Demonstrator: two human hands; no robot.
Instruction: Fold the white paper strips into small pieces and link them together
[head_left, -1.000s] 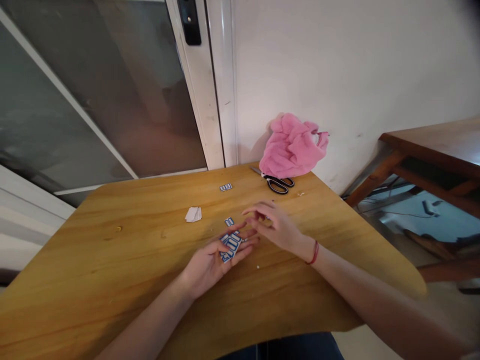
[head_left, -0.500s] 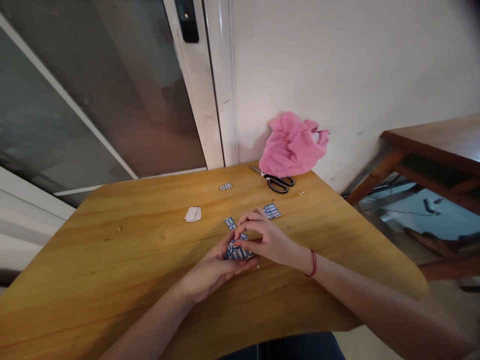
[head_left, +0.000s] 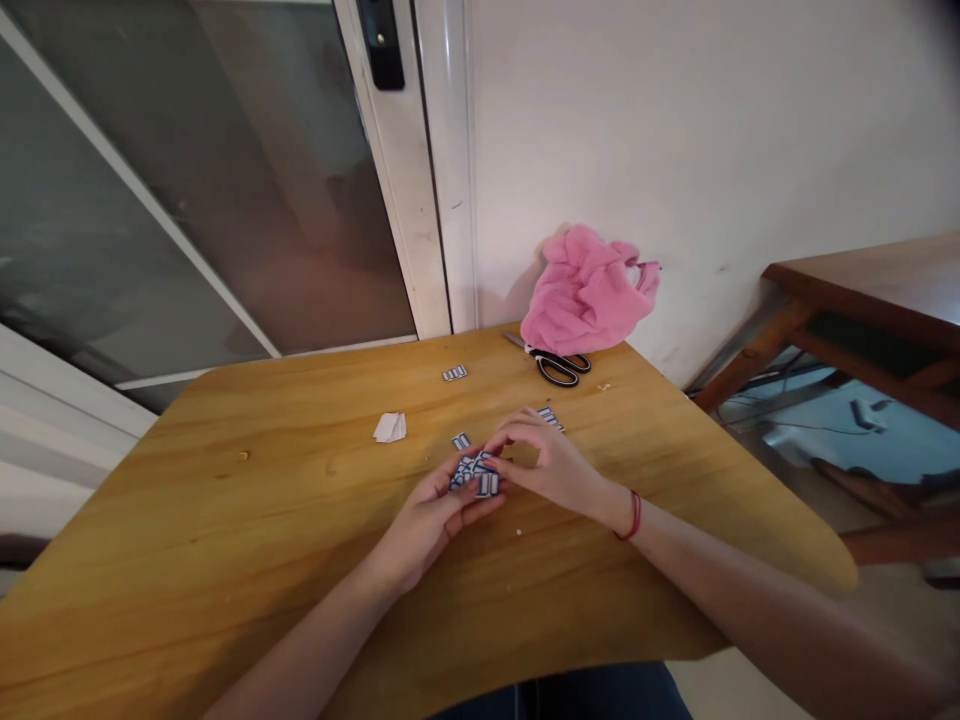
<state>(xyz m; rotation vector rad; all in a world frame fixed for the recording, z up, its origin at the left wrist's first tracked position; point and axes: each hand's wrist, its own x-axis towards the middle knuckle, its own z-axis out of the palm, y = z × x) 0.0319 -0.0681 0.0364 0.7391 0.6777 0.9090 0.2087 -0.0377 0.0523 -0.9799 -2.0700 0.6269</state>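
My left hand (head_left: 424, 520) is closed round a loose bunch of small blue-and-white patterned paper pieces (head_left: 474, 468), its thumb lying over them. My right hand (head_left: 555, 468), with a red band at the wrist, has thumb and forefinger pinched at the right edge of the same bunch. A blue-and-white piece (head_left: 460, 440) lies on the table just beyond my fingers. More patterned pieces (head_left: 551, 418) show partly behind my right hand. Farther back rests a small strip of labels (head_left: 454, 373). To the left is a little stack of white paper slips (head_left: 390, 428).
Black-handled scissors (head_left: 559, 368) lie at the back of the wooden table (head_left: 300, 560), beside a bunched pink cloth (head_left: 592, 290) against the wall. A sliding glass door (head_left: 285, 180) stands behind the table. Another wooden table (head_left: 862, 270) is at the right.
Both hands have lifted slightly with the patterned pieces. The bunch is now tilted and arranged differently, and my right fingers have shifted to its right edge.
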